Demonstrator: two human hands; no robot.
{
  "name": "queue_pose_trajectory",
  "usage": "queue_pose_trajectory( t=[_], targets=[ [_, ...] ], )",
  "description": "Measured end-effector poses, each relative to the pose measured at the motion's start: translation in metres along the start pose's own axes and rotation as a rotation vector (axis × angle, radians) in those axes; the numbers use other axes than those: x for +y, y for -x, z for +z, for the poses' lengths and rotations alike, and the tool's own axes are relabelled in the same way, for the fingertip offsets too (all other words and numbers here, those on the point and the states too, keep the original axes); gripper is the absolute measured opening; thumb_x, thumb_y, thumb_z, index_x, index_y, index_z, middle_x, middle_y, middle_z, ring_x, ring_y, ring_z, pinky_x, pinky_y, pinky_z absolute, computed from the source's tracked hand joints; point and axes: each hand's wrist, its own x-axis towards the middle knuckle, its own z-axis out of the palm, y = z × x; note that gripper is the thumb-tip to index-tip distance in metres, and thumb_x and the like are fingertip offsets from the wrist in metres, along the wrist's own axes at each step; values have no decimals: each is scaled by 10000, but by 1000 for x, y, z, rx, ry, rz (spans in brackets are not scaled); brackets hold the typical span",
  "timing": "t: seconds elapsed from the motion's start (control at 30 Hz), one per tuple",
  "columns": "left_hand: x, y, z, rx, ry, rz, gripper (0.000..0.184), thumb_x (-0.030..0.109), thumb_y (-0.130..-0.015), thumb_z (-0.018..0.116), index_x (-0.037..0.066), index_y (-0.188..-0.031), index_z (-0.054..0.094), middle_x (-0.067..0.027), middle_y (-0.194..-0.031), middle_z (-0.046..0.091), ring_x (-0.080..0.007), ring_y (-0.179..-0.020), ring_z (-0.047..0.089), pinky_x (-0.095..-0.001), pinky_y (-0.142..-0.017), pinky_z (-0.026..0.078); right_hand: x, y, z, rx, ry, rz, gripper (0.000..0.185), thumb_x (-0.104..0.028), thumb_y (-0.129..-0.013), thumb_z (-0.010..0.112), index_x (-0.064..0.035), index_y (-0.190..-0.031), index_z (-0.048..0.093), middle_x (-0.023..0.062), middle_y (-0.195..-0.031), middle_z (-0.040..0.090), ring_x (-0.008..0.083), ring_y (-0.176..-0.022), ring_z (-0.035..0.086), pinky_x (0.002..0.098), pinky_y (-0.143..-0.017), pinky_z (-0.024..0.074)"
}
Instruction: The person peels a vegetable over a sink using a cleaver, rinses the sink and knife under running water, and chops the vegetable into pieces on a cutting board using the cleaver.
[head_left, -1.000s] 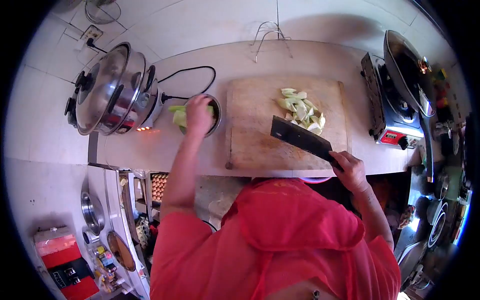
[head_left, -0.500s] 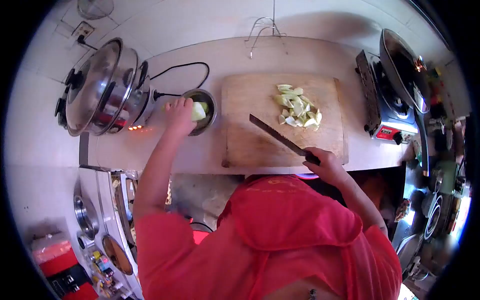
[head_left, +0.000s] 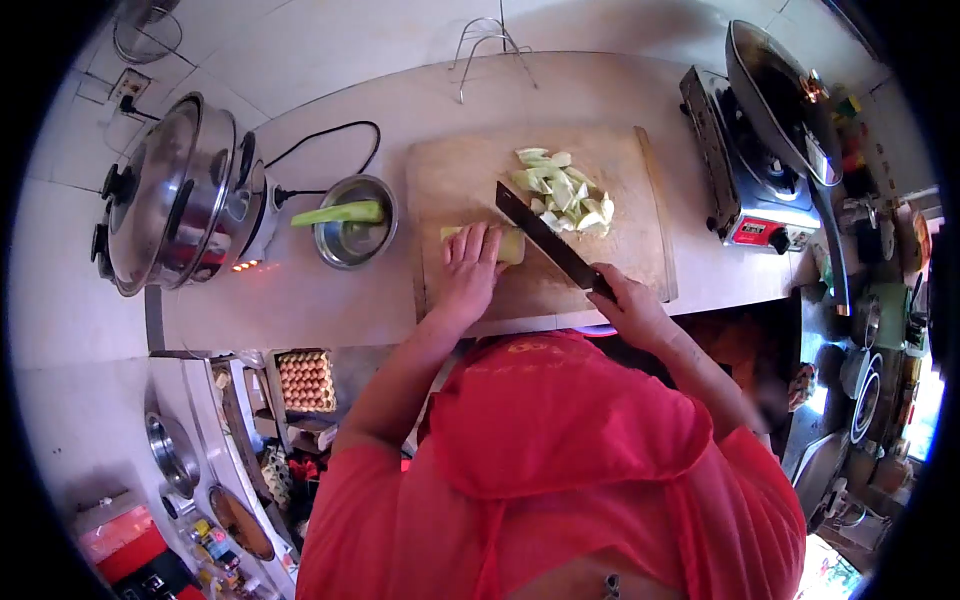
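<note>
On the left part of the wooden cutting board [head_left: 540, 292], my left hand [head_left: 472, 262] holds down a pale green vegetable piece [head_left: 511, 246], fingers over its top. My right hand [head_left: 628, 300] grips the handle of a dark cleaver [head_left: 545, 238], its blade slanting up and left, just right of that piece. Cut pale green chunks [head_left: 568, 192] lie in a pile beyond the blade. Left of the board, a metal bowl [head_left: 345, 254] has a long green piece [head_left: 340, 213] resting in it and sticking out over the left rim.
A large steel steamer pot [head_left: 165, 205] with a black cord stands at the left. On the right a gas stove [head_left: 755, 200] carries a pan [head_left: 775, 95]. A wire rack [head_left: 490, 45] is at the wall. Egg trays [head_left: 307, 380] sit below the counter.
My left hand has moved from the bowl rightward to the board with a vegetable piece. The cleaver has come nearer to that piece. The whole view has shifted somewhat.
</note>
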Motion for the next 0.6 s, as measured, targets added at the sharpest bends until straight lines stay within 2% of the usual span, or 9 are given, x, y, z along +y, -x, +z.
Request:
queue_pose_trajectory(
  t=[0.17,0.27,0.37,0.47,0.6],
  targets=[
    [-2,9,-2,23,30,21,533,225,-747,681,92,-1221,476,-106,-1266,451,-294,-1196,402,-481,-989,269,-23,6,-14,57,-51,-54,386,-227,-893,540,-45,-1216,433,225,-929,611,394,-882,600,457,-752,472],
    [0,12,-3,56,-1,31,527,209,-724,692,101,-1197,486,-92,-1249,463,-280,-1179,417,-468,-962,281,-28,7,-13,-7,-13,-8,371,-220,-896,530,-49,-1211,437,224,-942,608,391,-877,601,460,-745,470],
    [3,15,-5,70,-31,29,532,204,-710,699,111,-1190,489,-80,-1224,477,-271,-1164,430,-460,-943,292,-2,1,0,-75,53,-49,353,-218,-897,523,-53,-1198,441,226,-923,610,397,-860,600,468,-733,466],
    [3,20,-4,91,-34,32,516,206,-709,697,121,-1178,500,-71,-1206,486,-268,-1156,437,-454,-937,297,-22,7,-16,-58,14,-23,339,-220,-898,519,-54,-1183,442,227,-895,613,406,-841,596,477,-726,462],
    [6,26,-2,112,-32,23,466,211,-713,688,134,-1145,529,-63,-1190,489,-265,-1149,441,-452,-929,306,-12,7,-4,-88,33,-41,339,-231,-898,519,-56,-1177,441,231,-874,614,411,-834,596,478,-730,461]
  ],
)
